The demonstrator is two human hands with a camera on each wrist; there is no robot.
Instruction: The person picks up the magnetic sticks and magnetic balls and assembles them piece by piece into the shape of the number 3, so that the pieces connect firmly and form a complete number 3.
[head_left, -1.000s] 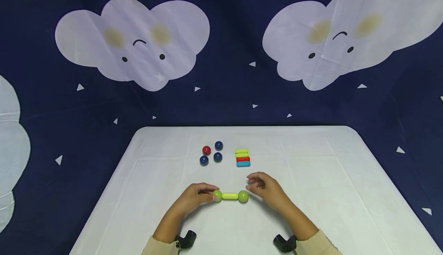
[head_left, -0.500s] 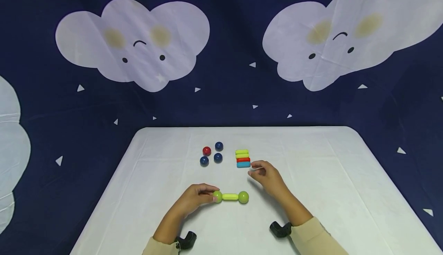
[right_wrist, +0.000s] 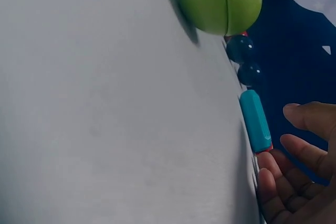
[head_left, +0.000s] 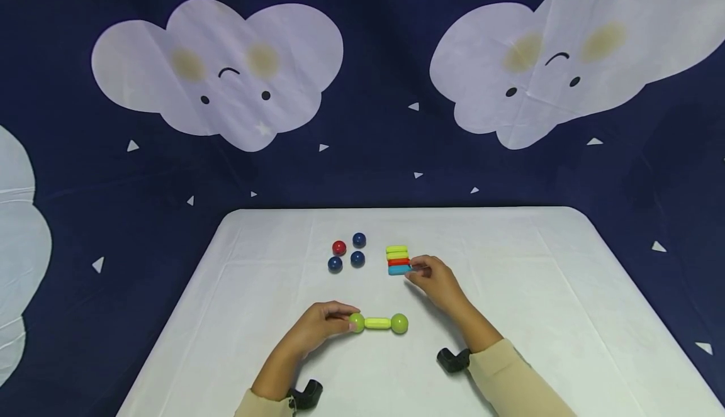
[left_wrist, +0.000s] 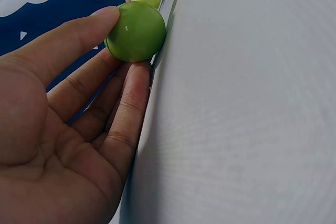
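Two green balls joined by a yellow-green rod (head_left: 377, 323) lie across the near part of the table. My left hand (head_left: 320, 328) holds the left green ball (left_wrist: 137, 32) between thumb and fingers. Beyond the right green ball (head_left: 399, 324), my right hand (head_left: 442, 283) reaches to the right end of a row of short sticks. A blue stick (right_wrist: 255, 121) is nearest it, with a red stick (head_left: 398, 262) and two yellow-green sticks (head_left: 397, 253) behind. In the right wrist view the thumb stands apart from the blue stick, and the fingertips are at its end.
Left of the sticks lie a red ball (head_left: 338, 248) and three dark blue balls (head_left: 357, 259). All rests on a white-covered table (head_left: 510, 291). A navy cloth with clouds (head_left: 218, 71) hangs behind the far edge.
My right hand has moved forward from beside the right green ball to the right end of the sticks. The left hand keeps its place on the left green ball.
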